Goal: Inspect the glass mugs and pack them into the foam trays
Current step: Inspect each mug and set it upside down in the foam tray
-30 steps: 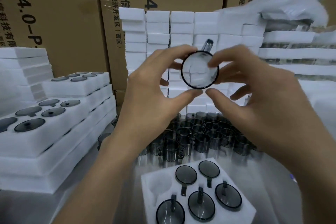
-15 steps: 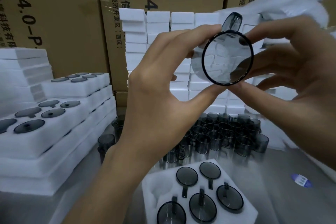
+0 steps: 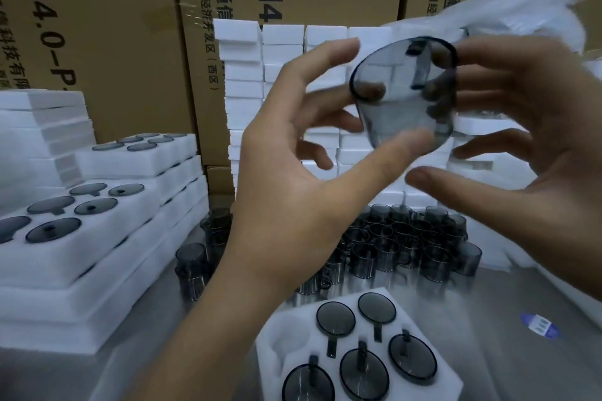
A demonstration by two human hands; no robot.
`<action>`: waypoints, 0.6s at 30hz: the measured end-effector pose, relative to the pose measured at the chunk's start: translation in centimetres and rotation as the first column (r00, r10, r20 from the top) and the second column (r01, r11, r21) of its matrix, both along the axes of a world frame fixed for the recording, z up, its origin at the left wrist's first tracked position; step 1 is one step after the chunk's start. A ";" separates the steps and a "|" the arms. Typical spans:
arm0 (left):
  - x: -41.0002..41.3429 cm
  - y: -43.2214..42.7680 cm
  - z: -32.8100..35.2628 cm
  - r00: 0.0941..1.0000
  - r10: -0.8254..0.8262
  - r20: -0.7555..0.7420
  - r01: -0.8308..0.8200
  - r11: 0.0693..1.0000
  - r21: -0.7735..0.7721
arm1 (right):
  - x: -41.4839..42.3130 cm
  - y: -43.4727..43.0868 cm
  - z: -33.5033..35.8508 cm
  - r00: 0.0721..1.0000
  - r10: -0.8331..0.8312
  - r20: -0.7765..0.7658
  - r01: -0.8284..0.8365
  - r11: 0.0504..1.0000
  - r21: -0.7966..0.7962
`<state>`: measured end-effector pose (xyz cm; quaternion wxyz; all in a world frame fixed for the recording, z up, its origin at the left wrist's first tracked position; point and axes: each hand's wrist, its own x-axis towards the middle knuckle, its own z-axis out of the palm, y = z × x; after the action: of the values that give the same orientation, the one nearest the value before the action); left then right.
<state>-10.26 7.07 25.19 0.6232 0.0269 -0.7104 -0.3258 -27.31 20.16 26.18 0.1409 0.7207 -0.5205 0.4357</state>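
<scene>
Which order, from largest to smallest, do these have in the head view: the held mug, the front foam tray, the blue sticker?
1. front foam tray
2. held mug, though its nearness to the camera enlarges it
3. blue sticker

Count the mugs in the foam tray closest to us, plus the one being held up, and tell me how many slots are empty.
Packed mugs in the near foam tray: 5
Held-up mug: 1
Empty slot in that tray: 1
Total mugs: 6
</scene>
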 end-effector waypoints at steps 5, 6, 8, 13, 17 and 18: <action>-1.0 0.1 0.2 0.872 -0.485 -0.065 0.432 0.699 0.570 | 0.5 -2.3 2.2 0.998 -0.058 0.024 0.060 0.988 -0.140; -1.0 0.1 0.3 0.831 -0.548 -0.099 0.475 0.605 0.639 | 0.6 -2.3 2.0 0.997 -0.080 0.008 0.080 0.984 -0.157; -1.1 -0.1 0.2 0.777 -0.610 -0.156 0.515 0.474 0.714 | 0.4 -2.3 1.7 0.991 -0.132 0.005 0.132 0.981 -0.143; -1.3 -0.8 0.0 0.715 -0.670 -0.201 0.558 0.373 0.741 | 0.8 -2.4 1.3 0.993 -0.108 0.047 0.114 0.983 -0.141; -1.2 -0.7 0.0 0.670 -0.702 -0.242 0.590 0.306 0.747 | 0.8 -2.2 1.3 0.988 -0.150 0.046 0.155 0.977 -0.148; -1.2 -0.6 0.1 0.686 -0.689 -0.233 0.582 0.329 0.743 | 0.9 -2.2 1.3 0.986 -0.156 0.051 0.161 0.977 -0.139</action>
<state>-11.43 6.48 25.24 0.3231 0.0306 -0.4876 -0.8105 -26.45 17.93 27.52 0.2158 0.6561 -0.5466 0.4734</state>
